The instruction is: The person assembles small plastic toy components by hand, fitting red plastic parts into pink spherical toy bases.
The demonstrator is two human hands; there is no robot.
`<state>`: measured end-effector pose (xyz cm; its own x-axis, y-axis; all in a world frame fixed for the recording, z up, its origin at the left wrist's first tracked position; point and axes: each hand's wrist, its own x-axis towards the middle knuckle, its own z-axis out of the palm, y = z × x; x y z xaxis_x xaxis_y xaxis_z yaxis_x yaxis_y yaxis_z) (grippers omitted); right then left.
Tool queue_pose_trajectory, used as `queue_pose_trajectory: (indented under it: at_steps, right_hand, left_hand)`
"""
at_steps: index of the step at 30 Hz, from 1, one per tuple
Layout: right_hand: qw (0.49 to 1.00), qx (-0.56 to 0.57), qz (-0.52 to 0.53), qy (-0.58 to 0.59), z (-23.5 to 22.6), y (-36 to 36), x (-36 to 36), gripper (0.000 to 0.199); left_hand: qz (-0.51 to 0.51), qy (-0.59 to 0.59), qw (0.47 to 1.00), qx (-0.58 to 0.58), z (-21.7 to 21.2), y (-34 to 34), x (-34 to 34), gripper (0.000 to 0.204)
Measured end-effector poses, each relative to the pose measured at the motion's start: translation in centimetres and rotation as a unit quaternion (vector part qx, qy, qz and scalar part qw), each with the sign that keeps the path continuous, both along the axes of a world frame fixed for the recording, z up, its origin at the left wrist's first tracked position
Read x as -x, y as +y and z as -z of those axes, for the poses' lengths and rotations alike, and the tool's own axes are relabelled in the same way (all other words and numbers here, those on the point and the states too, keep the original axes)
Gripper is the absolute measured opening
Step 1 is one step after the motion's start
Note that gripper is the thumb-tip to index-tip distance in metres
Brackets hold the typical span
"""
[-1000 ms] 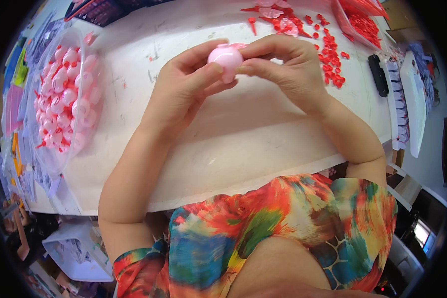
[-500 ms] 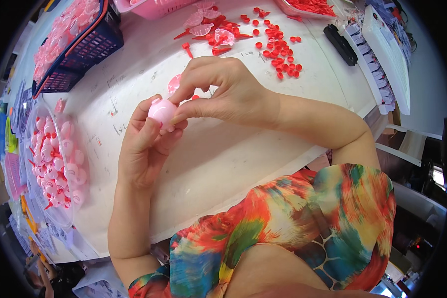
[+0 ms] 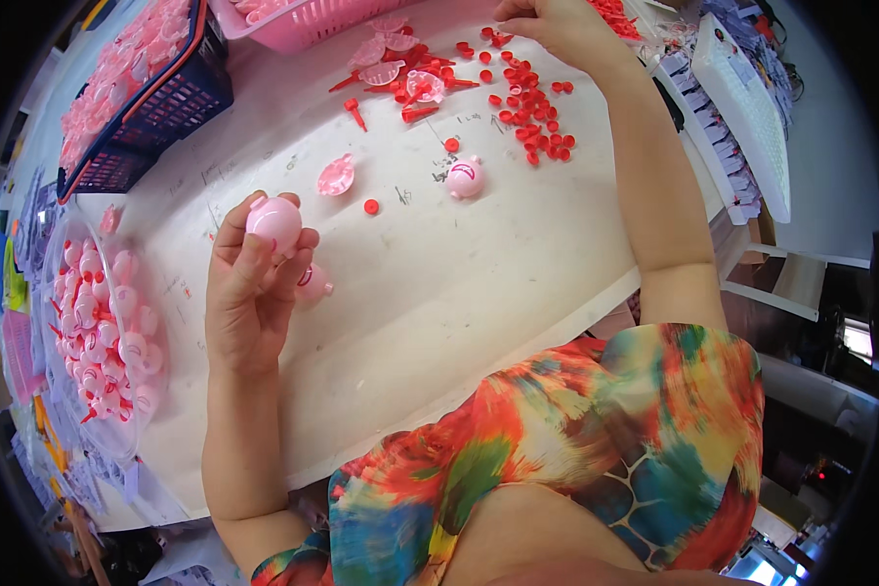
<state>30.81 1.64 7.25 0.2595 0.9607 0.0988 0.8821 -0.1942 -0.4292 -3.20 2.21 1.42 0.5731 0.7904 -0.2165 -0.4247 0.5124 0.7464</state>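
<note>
— Over the white worktop (image 3: 459, 293), what has the left hand (image 3: 249, 293) got?

— Its fingers are wrapped around a small round pale-pink plastic toy shell (image 3: 274, 221), held up off the surface at the fingertips. Just below that hand a second pink round toy piece with a red mark (image 3: 313, 283) lies on the worktop, partly hidden behind the fingers.

— And the right hand (image 3: 547, 21)?

— Stretched far across to the back edge, beside a scatter of small red plastic caps (image 3: 532, 103). The fingers are curled, but whether they grip anything I cannot tell; the frame cuts them off.

— What lies between the two hands?

— A finished pink round toy with a red face (image 3: 465, 178), a pink half-shell lying open (image 3: 336, 176), and one loose red cap near it. Further back sit clear pink domes and red pegs (image 3: 400, 73).

— Containers?

— A dark blue plastic basket (image 3: 166, 107) full of pink pieces at the far left, a pink plastic basket (image 3: 313, 20) behind, and a clear bag of assembled pink toys (image 3: 103, 332) left of the holding hand.
</note>
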Motion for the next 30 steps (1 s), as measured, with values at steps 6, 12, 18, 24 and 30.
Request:
queue_pose_trajectory:
  at_steps: [6, 12, 18, 24, 30]
  right_hand:
    - [0.999, 0.02, 0.037, -0.029, -0.7, -0.4, -1.7, 0.014]
    - [0.998, 0.047, 0.014, -0.025, -1.1, -2.7, -2.3, 0.014]
    - [0.995, 0.088, -0.012, -0.051, 1.5, -5.2, -2.5, 0.018]
    - [0.997, 0.029, 0.024, -0.072, 2.4, -6.4, -3.9, 0.019]
    - [0.998, 0.002, -0.059, 0.014, 3.3, -4.1, -0.9, 0.021]
  left_hand:
    - [-0.018, 0.01, 1.0, -0.006, -0.1, 0.0, 0.4, 0.037]
    - [-0.003, 0.013, 1.0, -0.017, 0.1, 0.2, 0.0, 0.035]
    - [-0.005, 0.006, 1.0, -0.02, 0.3, 0.0, 0.4, 0.034]
    - [0.024, -0.003, 0.999, -0.031, 0.4, 0.2, 0.1, 0.041]
    - [0.013, 0.018, 0.999, -0.035, 0.2, 0.1, 0.4, 0.041]
